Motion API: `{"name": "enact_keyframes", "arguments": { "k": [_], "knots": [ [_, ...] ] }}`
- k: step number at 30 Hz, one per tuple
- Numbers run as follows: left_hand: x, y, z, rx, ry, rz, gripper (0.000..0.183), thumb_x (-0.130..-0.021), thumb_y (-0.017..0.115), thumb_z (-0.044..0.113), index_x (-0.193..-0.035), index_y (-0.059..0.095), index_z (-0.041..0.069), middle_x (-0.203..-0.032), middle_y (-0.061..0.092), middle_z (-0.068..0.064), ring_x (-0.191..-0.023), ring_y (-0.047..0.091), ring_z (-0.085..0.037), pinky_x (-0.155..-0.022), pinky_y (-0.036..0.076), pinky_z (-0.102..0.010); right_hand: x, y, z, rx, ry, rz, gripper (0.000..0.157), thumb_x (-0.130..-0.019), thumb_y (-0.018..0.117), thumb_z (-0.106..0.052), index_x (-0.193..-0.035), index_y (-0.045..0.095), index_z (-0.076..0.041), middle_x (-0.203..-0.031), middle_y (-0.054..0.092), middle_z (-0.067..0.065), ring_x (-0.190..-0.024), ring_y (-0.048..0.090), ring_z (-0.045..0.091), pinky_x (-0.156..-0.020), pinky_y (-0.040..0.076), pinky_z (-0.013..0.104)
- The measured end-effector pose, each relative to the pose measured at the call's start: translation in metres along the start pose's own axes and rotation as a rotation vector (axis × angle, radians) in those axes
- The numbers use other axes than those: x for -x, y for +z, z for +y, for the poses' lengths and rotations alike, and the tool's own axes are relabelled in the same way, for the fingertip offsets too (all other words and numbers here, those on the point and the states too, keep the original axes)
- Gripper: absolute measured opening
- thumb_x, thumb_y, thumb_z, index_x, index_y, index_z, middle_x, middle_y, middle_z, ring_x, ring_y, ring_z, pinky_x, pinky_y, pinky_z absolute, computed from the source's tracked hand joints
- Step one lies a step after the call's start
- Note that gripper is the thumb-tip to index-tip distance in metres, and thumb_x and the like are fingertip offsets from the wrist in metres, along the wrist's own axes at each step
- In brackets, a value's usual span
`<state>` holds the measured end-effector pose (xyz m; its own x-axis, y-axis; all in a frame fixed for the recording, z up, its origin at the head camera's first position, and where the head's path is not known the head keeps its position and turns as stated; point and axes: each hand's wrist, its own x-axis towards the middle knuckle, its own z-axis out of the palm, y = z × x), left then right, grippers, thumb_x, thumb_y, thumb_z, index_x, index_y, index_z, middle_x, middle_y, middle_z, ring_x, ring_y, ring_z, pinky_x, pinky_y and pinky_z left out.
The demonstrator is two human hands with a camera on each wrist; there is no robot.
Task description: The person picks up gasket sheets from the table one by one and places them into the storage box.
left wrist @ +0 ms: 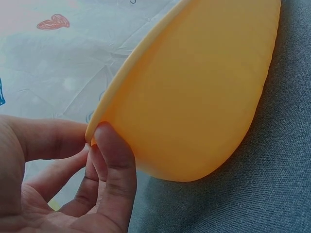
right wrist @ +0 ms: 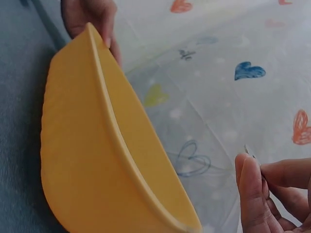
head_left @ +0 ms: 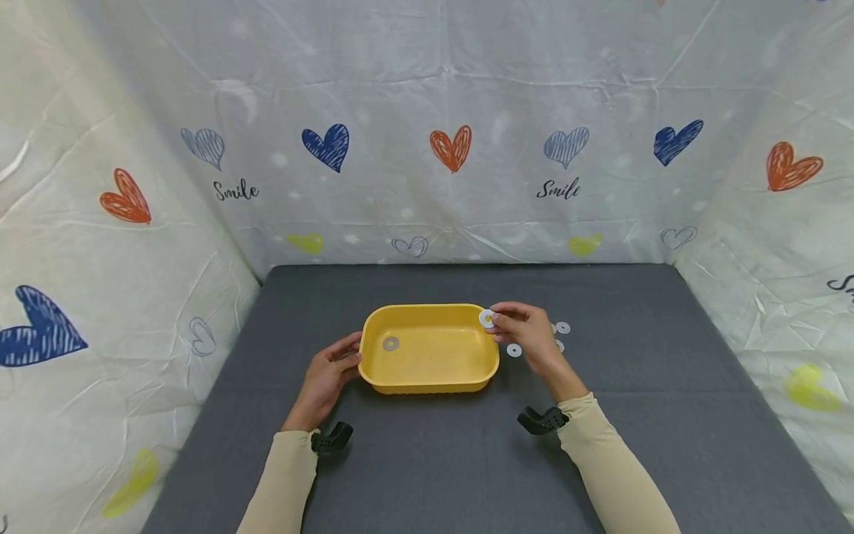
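Observation:
A yellow plastic basin [head_left: 440, 357] sits on the dark cloth in the head view, with one flat metal washer [head_left: 391, 343] lying inside toward its left end. My left hand [head_left: 325, 382] pinches the basin's left rim, and the left wrist view shows the thumb [left wrist: 116, 160] against the outer wall. Between thumb and fingertips my right hand [head_left: 530, 337] holds another washer [head_left: 486, 318], raised by the basin's far right corner. In the right wrist view only the thin edge of this washer [right wrist: 248, 149] shows above the fingertips.
Several more washers [head_left: 514, 350] lie on the dark cloth [head_left: 427, 460] to the right of the basin, some partly hidden by the right hand. A pale curtain [head_left: 380, 200] printed with hearts rises behind the table and along both sides.

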<state>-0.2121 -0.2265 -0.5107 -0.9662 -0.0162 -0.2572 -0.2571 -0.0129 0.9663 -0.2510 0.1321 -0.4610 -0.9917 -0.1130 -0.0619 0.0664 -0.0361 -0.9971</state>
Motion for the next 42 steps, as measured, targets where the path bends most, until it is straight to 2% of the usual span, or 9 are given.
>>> {"name": "enact_keyframes", "arguments": {
  "k": [10,24,30,42],
  "knots": [
    [-0.001,0.0,0.0,0.013,0.01,-0.005,0.049,-0.098,0.058,0.01,-0.146,0.047,0.014,-0.135,0.048,-0.014,-0.112,0.058,-0.021,-0.084,0.055,-0.023,-0.007,0.024,0.002,-0.051,0.018,-0.033,0.029,-0.093,0.065,-0.006,-0.119,0.064,0.007,-0.087,0.069,0.0,-0.074,0.073,0.012,-0.068,0.06,0.028],
    [0.0,0.0,0.0,0.011,0.014,-0.009,0.049,-0.099,0.057,0.01,-0.146,0.047,0.013,-0.133,0.048,-0.013,-0.111,0.058,-0.02,-0.083,0.055,-0.021,-0.013,0.053,0.001,-0.118,0.084,-0.052,0.025,-0.092,0.065,-0.002,-0.116,0.065,0.005,-0.091,0.067,0.006,-0.075,0.073,0.015,-0.07,0.06,0.029],
    [-0.002,0.0,0.002,0.009,0.005,0.003,0.048,-0.098,0.058,0.01,-0.146,0.048,0.013,-0.133,0.049,-0.013,-0.109,0.058,-0.019,-0.082,0.055,-0.021,-0.019,0.066,0.004,-0.119,0.118,-0.035,0.023,-0.092,0.065,0.0,-0.114,0.067,0.004,-0.094,0.067,0.01,-0.075,0.073,0.015,-0.071,0.06,0.03],
    [-0.003,0.001,0.0,-0.016,0.0,0.02,0.048,-0.098,0.056,0.008,-0.146,0.048,0.013,-0.135,0.049,-0.013,-0.11,0.057,-0.021,-0.081,0.055,-0.02,-0.029,0.087,0.008,-0.097,0.176,-0.054,0.023,-0.091,0.065,0.003,-0.113,0.068,0.004,-0.1,0.068,0.015,-0.075,0.073,0.017,-0.071,0.06,0.029]
  ]
}}
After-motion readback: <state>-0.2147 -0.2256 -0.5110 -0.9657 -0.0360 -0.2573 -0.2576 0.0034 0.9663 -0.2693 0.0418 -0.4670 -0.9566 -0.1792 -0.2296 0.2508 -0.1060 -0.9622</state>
